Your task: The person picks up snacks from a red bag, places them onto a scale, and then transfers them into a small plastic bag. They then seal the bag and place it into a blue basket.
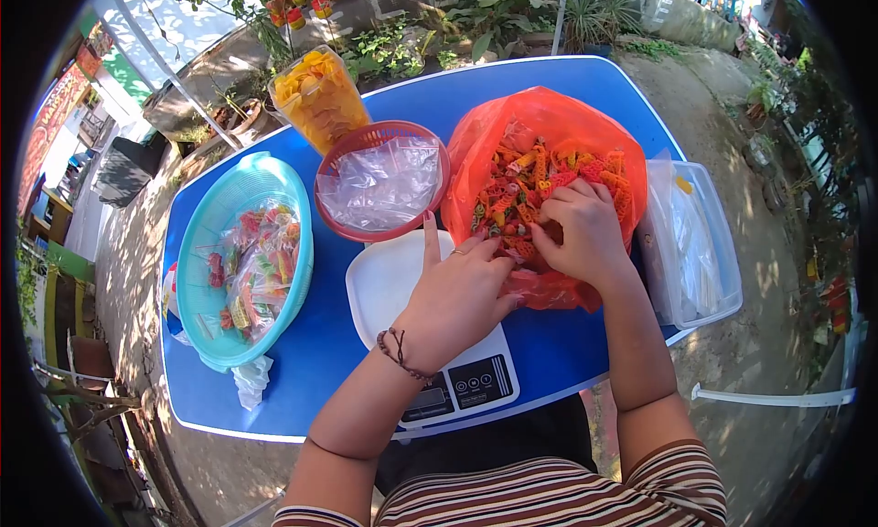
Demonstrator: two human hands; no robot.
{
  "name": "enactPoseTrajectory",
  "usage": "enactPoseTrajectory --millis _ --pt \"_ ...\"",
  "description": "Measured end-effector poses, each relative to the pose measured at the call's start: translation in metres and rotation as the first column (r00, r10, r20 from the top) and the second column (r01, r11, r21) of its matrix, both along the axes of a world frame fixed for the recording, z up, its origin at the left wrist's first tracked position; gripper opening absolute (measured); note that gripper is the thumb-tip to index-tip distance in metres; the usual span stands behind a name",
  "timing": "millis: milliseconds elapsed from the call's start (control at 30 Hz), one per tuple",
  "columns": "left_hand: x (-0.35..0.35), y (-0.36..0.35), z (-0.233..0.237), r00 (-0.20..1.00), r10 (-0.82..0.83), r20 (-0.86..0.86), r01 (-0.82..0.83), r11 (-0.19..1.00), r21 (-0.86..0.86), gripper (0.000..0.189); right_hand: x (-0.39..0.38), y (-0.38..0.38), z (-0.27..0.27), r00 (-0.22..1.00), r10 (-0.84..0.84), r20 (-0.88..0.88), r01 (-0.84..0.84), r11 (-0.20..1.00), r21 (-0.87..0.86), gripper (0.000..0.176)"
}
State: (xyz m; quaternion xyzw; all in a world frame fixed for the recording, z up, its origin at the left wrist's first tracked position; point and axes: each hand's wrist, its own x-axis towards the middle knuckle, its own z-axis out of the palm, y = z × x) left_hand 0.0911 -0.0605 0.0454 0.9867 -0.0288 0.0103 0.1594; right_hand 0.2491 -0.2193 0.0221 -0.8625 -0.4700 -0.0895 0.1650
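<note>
Scale: nearest me on the table (302, 362), white plate (384, 280) outward, buttons and display toward the wearer; I take every other place from it.
Left hand (457, 289): above the scale, palm down, index stretched out, the other fingertips at the bag's near-left edge; I can't tell whether they pinch the film or only rest there.
Right hand (590, 234): beyond and right of the scale, reaching over the bag's near rim, fingers bent among the snacks; their tips are partly hidden, so I can't tell if any piece is grasped.
Bag (549, 111): red film, beyond and right of the scale, mouth spread open.
Snacks (503, 193): orange and red pieces inside the bag, lying every which way, so I read no single long axis; they sit directly under the right hand, clearly the nearer one, and up-right of the left.
Box (690, 243): clear, well right of the scale, just past the bag.
Basin (197, 317): teal, left of the scale, with filled packets (265, 271).
Basket (347, 227): red, just beyond the scale, holding clear plastic.
Tub (320, 97): farthest, beyond the scale and left, filled with yellow chips.
</note>
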Motion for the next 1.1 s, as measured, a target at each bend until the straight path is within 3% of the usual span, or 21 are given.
enactPoseTrajectory --millis 33,133,233,433,533,633,733,833,933,1100 --pt "0.000 0.000 0.001 1.000 0.002 0.000 -0.002 1.000 -0.004 0.041 0.001 0.000 0.002 0.999 -0.047 0.009 0.047 0.998 -0.038 0.013" --pt "0.000 0.000 -0.002 0.999 0.000 0.040 0.000 1.000 -0.005 0.039 0.001 0.009 -0.016 0.981 -0.088 0.174 0.064 0.988 0.140 0.012" --pt "0.002 0.001 0.003 1.000 -0.007 -0.028 0.007 1.000 0.015 0.037 0.003 0.019 -0.024 0.953 0.187 0.239 -0.229 0.960 0.161 0.017" --pt "0.002 0.001 -0.001 1.000 -0.010 0.009 0.010 1.000 0.001 0.034 0.005 0.031 -0.026 0.992 0.125 0.014 -0.125 0.992 -0.007 0.030" --pt "0.002 0.003 -0.002 1.000 -0.011 0.009 0.011 1.000 0.002 0.033 0.002 0.032 -0.029 0.991 0.127 0.050 -0.130 0.990 0.055 0.029" --pt "0.003 0.005 0.003 0.999 -0.019 -0.044 0.019 1.000 -0.013 0.034 -0.002 0.029 -0.023 0.991 0.134 -0.028 -0.133 0.991 0.017 0.031" --pt "0.001 0.007 -0.006 0.997 -0.022 0.072 0.027 0.998 -0.060 0.030 -0.002 0.027 -0.021 0.992 0.126 -0.030 -0.127 0.991 -0.032 0.032" --pt "0.000 0.006 -0.008 0.994 -0.025 0.106 0.030 0.998 -0.049 0.028 0.000 0.024 -0.025 0.993 0.115 0.032 -0.115 0.993 -0.011 0.031" --pt "0.003 0.006 0.006 0.997 -0.013 -0.081 0.012 1.000 -0.018 0.035 -0.001 0.022 -0.024 0.992 0.116 0.042 -0.116 0.993 0.000 0.030" --pt "0.003 0.008 0.010 0.996 -0.018 -0.084 0.014 0.999 -0.052 0.033 -0.001 0.021 -0.022 0.992 0.127 0.018 -0.128 0.964 0.235 0.032"
